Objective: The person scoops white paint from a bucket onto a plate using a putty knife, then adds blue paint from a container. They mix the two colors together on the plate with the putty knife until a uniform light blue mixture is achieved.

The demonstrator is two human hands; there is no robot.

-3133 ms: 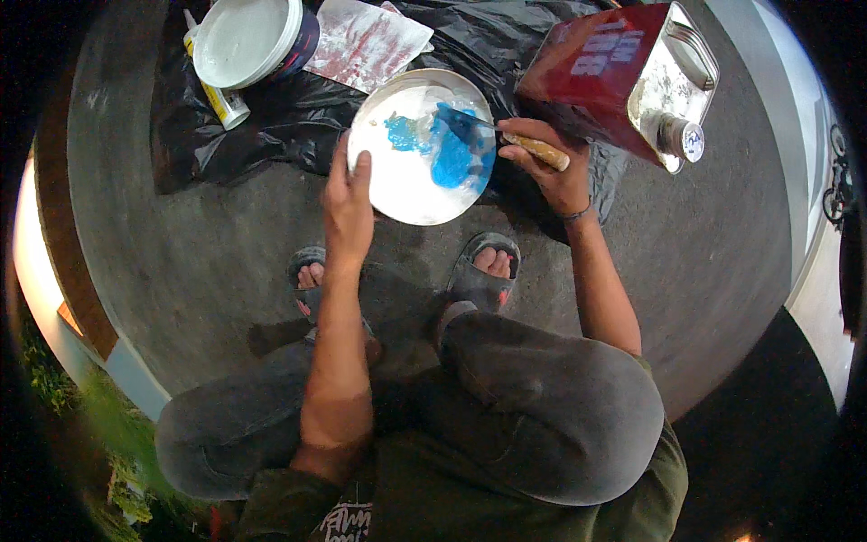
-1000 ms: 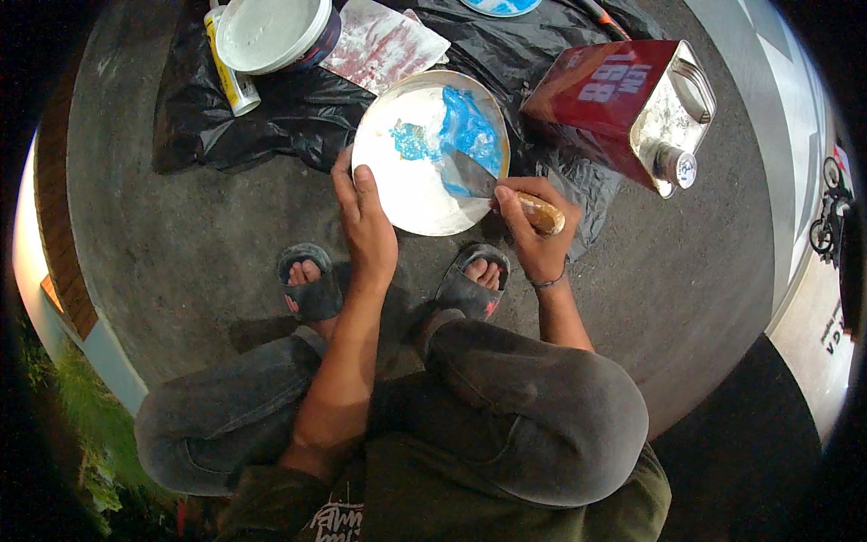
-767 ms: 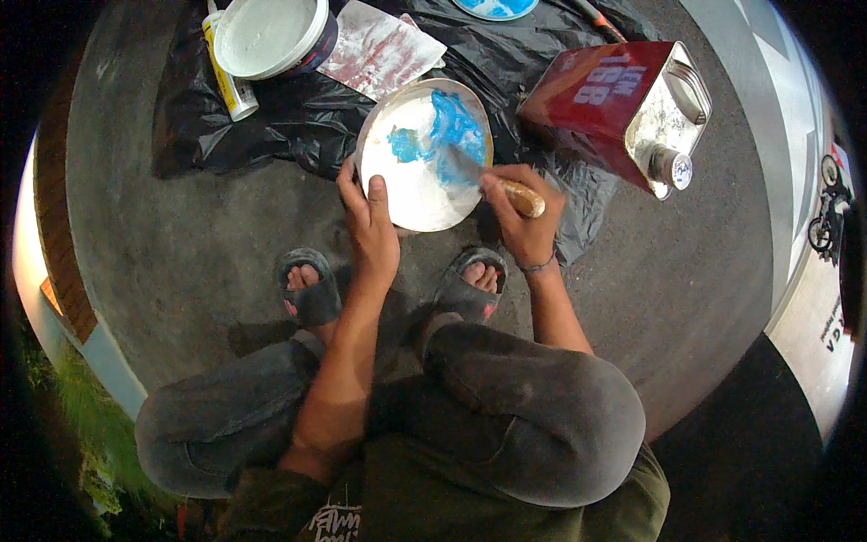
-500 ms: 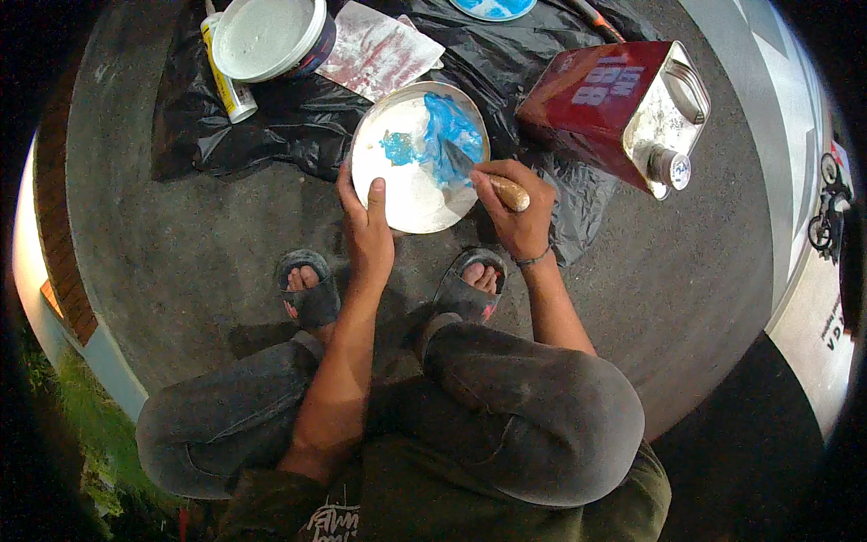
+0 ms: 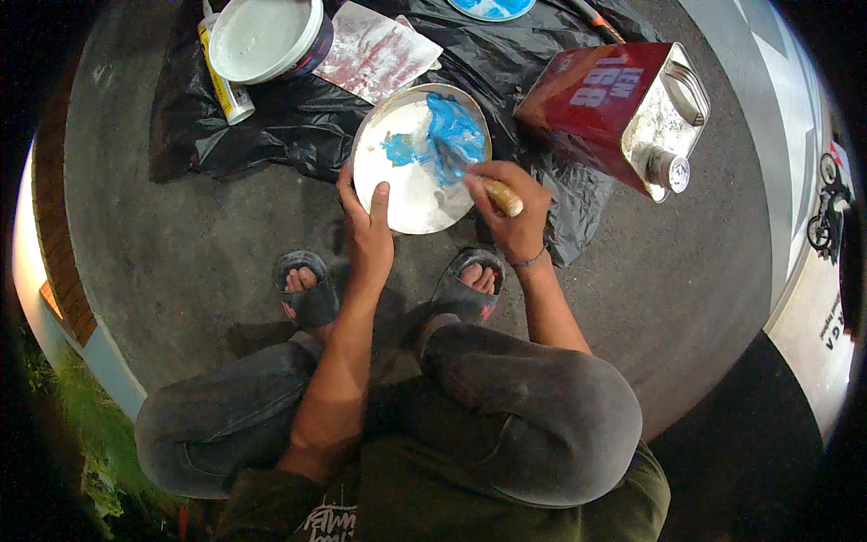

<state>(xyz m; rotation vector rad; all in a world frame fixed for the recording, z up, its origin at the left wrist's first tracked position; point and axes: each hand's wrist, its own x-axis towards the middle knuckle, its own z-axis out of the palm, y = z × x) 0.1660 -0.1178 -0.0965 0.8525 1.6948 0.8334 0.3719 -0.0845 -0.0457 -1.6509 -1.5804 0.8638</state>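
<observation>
A round, shallow white dish (image 5: 406, 197) is gripped at its left rim by my left hand (image 5: 368, 226), the thumb lying over the edge. Bright blue paste (image 5: 458, 134) streaked with white covers the dish's upper right, and a smaller blue-green smear (image 5: 397, 149) lies left of it. My right hand (image 5: 522, 212) is closed round the wooden handle of a putty knife (image 5: 502, 196). Its blade, blurred by motion, meets the lower part of the blue paste.
Black plastic sheeting (image 5: 212, 149) lies on the dark ground. On it are a bucket of white paste (image 5: 266, 41), stained abrasive sheets (image 5: 375, 56), a yellow-and-white cartridge (image 5: 230, 98) and a blue-smeared round lid (image 5: 492, 7). A red metal can (image 5: 587, 99) tilts at the right.
The putty knife and my right hand have shifted slightly left and down, smearing the blue paste. My left hand keeps its hold on the dish.
</observation>
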